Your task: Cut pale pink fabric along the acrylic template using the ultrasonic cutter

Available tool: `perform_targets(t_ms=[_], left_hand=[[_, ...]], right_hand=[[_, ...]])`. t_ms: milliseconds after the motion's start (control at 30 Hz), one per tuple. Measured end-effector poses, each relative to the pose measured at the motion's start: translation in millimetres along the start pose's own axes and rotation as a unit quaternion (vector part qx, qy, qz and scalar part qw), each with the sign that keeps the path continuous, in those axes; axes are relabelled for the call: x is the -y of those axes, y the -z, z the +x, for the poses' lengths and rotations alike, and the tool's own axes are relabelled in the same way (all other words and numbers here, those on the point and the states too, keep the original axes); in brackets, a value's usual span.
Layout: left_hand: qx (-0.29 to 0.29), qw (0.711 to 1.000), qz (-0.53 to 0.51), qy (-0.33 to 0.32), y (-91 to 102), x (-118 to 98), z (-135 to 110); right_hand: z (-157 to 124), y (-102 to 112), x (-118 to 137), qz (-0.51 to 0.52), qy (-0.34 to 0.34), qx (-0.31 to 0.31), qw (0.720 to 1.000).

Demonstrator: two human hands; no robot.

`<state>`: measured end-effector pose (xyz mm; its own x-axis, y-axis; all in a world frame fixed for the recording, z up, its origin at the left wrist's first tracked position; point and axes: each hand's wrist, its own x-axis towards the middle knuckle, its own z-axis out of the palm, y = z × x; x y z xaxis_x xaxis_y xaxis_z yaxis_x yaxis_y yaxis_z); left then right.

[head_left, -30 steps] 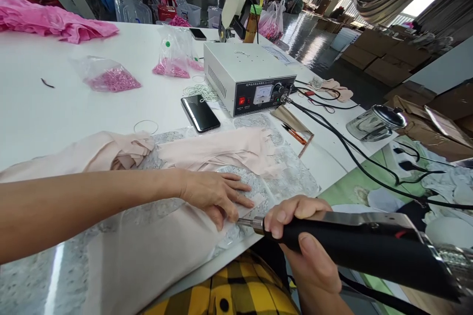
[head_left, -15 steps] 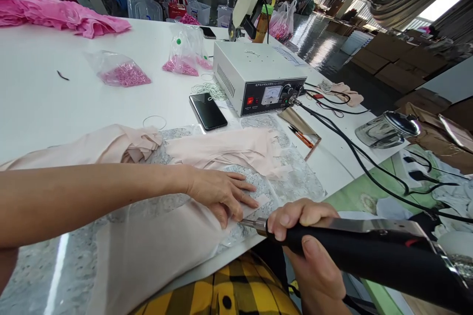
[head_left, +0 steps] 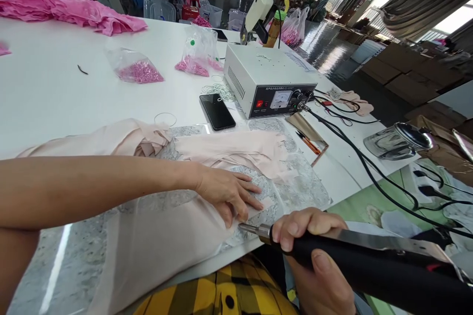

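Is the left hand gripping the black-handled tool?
No, the left hand lies flat, fingers spread, on the pale pink fabric, while the right hand is wrapped around the black-handled tool.

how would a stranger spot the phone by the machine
On the long white table find the white box machine with a dial on its front. Just left of its front corner lies the phone: a flat black slab, unlike the white loops and pink-filled bags nearby.

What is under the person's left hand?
The left hand presses flat on pale pink fabric over a grey patterned mat. Its palm hides the fabric beneath. The right hand holds a black tool beside it.
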<state>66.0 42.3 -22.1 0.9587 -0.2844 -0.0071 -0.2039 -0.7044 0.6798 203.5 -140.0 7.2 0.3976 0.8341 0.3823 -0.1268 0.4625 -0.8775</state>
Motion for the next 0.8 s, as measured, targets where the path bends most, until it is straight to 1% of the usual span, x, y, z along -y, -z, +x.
perform_targets(t_ms=[133,400,533,733,800], left_hand=[[-0.011,1.0,-0.008,-0.011,0.0,1.0,-0.3],[-0.059,0.998,-0.019,-0.025,-2.5,0.2,-0.8],[-0.079,0.996,-0.019,-0.03,-2.3,-0.2,-0.9],[-0.09,0.995,-0.008,-0.053,-2.5,1.4,-2.0],[-0.088,0.994,-0.002,-0.057,-2.8,1.7,-2.4]], right_hand=[[-1.7,2.3,-1.9,-0.001,-0.006,0.006,1.0],[-2.5,1.1,0.0,-0.006,-0.001,0.019,1.0],[-3.9,1.5,-1.3,-0.014,-0.011,0.024,1.0],[-4.3,7.0,-1.1,-0.017,-0.022,0.071,0.997],[-4.7,8.1,0.2,-0.018,-0.028,0.075,0.997]])
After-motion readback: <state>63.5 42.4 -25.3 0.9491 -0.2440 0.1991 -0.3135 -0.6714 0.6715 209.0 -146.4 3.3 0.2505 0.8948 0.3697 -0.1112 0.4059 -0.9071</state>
